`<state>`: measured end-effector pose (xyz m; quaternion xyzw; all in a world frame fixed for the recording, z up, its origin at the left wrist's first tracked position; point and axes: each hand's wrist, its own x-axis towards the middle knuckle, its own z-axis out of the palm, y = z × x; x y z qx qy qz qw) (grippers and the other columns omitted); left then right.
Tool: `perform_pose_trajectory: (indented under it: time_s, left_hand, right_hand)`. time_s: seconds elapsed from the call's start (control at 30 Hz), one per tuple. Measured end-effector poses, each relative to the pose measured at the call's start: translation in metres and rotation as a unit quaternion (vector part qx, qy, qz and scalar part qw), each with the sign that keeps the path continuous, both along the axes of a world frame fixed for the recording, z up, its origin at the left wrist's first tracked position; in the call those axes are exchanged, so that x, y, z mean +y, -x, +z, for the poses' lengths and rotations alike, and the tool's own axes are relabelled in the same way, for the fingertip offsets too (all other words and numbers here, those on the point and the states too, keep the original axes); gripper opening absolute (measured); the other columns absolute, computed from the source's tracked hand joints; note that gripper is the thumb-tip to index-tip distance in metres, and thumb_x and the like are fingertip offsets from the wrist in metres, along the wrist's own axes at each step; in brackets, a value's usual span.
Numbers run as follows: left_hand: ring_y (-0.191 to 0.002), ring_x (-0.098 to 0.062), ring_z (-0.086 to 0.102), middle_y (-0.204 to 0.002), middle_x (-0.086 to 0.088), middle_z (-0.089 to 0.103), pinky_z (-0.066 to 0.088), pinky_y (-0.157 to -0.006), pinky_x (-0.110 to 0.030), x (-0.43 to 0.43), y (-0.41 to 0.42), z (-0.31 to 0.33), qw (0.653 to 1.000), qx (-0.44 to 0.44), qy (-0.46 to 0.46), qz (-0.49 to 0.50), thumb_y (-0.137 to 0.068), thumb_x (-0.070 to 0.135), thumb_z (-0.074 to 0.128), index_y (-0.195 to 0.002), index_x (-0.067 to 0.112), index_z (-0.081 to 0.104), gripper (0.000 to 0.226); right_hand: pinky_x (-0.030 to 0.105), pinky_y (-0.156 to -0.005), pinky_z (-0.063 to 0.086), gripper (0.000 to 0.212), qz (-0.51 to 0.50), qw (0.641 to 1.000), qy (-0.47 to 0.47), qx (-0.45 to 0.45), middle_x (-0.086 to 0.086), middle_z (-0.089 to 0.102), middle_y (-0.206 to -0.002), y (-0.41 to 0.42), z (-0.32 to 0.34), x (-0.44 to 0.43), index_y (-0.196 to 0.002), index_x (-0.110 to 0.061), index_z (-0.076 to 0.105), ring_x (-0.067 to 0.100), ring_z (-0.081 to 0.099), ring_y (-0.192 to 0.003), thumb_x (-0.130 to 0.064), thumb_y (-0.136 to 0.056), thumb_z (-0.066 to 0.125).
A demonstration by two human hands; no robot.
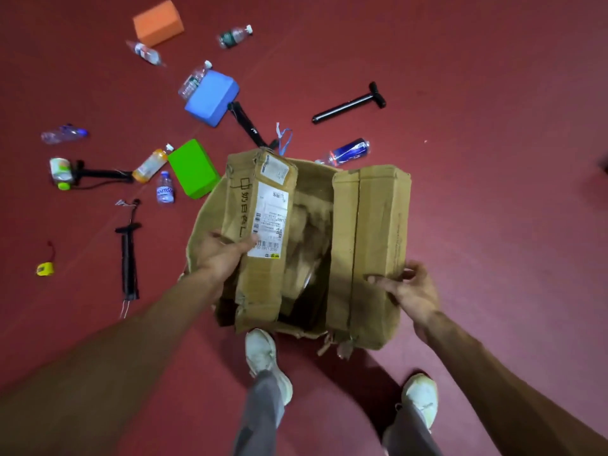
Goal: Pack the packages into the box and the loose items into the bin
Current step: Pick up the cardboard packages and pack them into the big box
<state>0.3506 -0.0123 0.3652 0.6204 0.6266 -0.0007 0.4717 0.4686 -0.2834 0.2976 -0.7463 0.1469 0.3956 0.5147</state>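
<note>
Fingers of the left hand point(223, 255) hold the labelled package point(260, 232); fingers of the right hand point(411, 291) hold the plain package point(371, 241). Both packages stand in the open box point(312, 182), beyond the fingers.

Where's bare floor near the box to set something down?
Bare floor lies right of the plain package, below the rightmost black pump and the blue can. Crowded upper left, from the green foam block up to the orange foam block.

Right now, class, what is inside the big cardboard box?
A labelled package and a plain package stand in the box, crumpled brown packing between them. The box bottom is covered, unseen.
</note>
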Motion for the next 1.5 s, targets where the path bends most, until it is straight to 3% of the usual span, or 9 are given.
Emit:
perform_pose_trajectory:
  time_s: [0.13,0.3,0.53,0.67,0.83,0.97,1.07,1.27,1.5]
  left_hand:
    - [-0.102,-0.025,0.06,-0.119,-0.007,0.058,0.052,-0.088,-0.039,0.078,0.031,-0.036,0.997,0.075,-0.021,-0.022,-0.044,0.045,0.082,-0.116,0.009,0.052,0.086]
    - [-0.111,-0.026,0.054,-0.122,-0.009,0.051,0.048,-0.093,-0.039,0.134,0.049,-0.082,0.989,0.102,-0.022,-0.103,-0.059,0.035,0.087,-0.11,0.013,0.046,0.069]
    - [-0.128,-0.027,0.046,-0.138,-0.009,0.047,0.039,-0.107,-0.044,0.134,0.039,-0.109,0.981,0.062,0.011,-0.182,-0.069,0.033,0.081,-0.14,0.012,0.035,0.087]
    - [-0.13,-0.026,0.047,-0.14,-0.005,0.048,0.041,-0.101,-0.033,0.11,0.033,-0.087,0.971,0.049,0.076,-0.219,-0.082,0.021,0.072,-0.143,0.013,0.034,0.073]
    - [-0.121,-0.021,0.052,-0.136,-0.001,0.051,0.042,-0.104,-0.04,0.069,0.004,-0.018,0.958,0.046,0.083,-0.271,-0.086,0.027,0.066,-0.143,0.021,0.036,0.065]
    - [-0.107,-0.013,0.051,-0.125,0.003,0.056,0.039,-0.093,-0.028,0.008,-0.036,0.057,0.944,0.005,0.075,-0.322,-0.087,0.03,0.064,-0.136,0.022,0.046,0.053]
    - [-0.103,-0.013,0.053,-0.115,0.002,0.059,0.039,-0.088,-0.025,-0.059,-0.068,0.115,0.937,-0.025,0.066,-0.343,-0.086,0.026,0.064,-0.129,0.018,0.054,0.045]
    - [-0.098,-0.014,0.057,-0.117,-0.004,0.064,0.038,-0.083,-0.022,-0.217,-0.138,0.226,0.922,-0.096,0.047,-0.373,-0.086,0.02,0.066,-0.12,0.013,0.06,0.035]
    - [-0.109,-0.015,0.057,-0.116,0.006,0.063,0.041,-0.096,-0.027,-0.357,-0.23,0.333,0.86,-0.116,0.006,-0.496,-0.084,0.034,0.065,-0.115,0.024,0.063,0.033]
  right_hand:
    - [0.029,-0.064,0.049,0.05,-0.024,0.997,0.067,-0.002,-0.004,0.064,-0.088,0.033,-0.031,0.076,-0.098,-0.016,0.058,0.014,0.061,-0.079,-0.038,-0.063,0.086]
    - [0.042,-0.085,0.056,0.082,-0.034,0.989,0.139,0.03,0.007,0.071,-0.102,0.066,-0.078,0.134,-0.111,-0.012,0.066,0.028,0.067,-0.094,-0.063,-0.05,0.08]
    - [0.044,-0.096,0.049,0.082,-0.007,0.987,0.158,-0.011,0.003,0.061,-0.123,0.076,-0.089,0.151,-0.137,-0.012,0.046,0.029,0.059,-0.113,-0.051,-0.072,0.075]
    - [0.042,-0.095,0.049,0.065,0.045,0.984,0.174,0.016,0.011,0.056,-0.132,0.073,-0.069,0.139,-0.138,-0.011,0.045,0.031,0.055,-0.117,-0.034,-0.082,0.07]
    - [0.047,-0.092,0.052,0.046,0.049,0.989,0.137,0.017,0.011,0.066,-0.111,0.058,-0.007,0.103,-0.118,-0.01,0.058,0.031,0.062,-0.101,-0.025,-0.075,0.069]
    - [0.046,-0.092,0.052,0.029,0.041,0.995,0.086,0.001,0.004,0.065,-0.091,0.032,0.069,0.049,-0.111,-0.013,0.059,0.026,0.061,-0.09,-0.016,-0.083,0.065]
    - [0.045,-0.09,0.05,0.028,0.022,0.999,0.045,-0.015,0.004,0.062,-0.089,0.006,0.13,-0.014,-0.114,-0.014,0.054,0.024,0.058,-0.086,-0.014,-0.087,0.062]
    - [0.028,-0.06,0.041,0.031,-0.039,0.997,0.017,-0.061,0.013,0.054,-0.094,-0.046,0.25,-0.167,-0.121,-0.001,0.053,0.023,0.05,-0.083,-0.005,-0.091,0.057]
    - [0.031,-0.064,0.043,0.027,-0.119,0.982,0.046,-0.14,0.007,0.059,-0.088,-0.092,0.352,-0.32,-0.115,-0.003,0.059,0.018,0.052,-0.074,-0.011,-0.09,0.06]
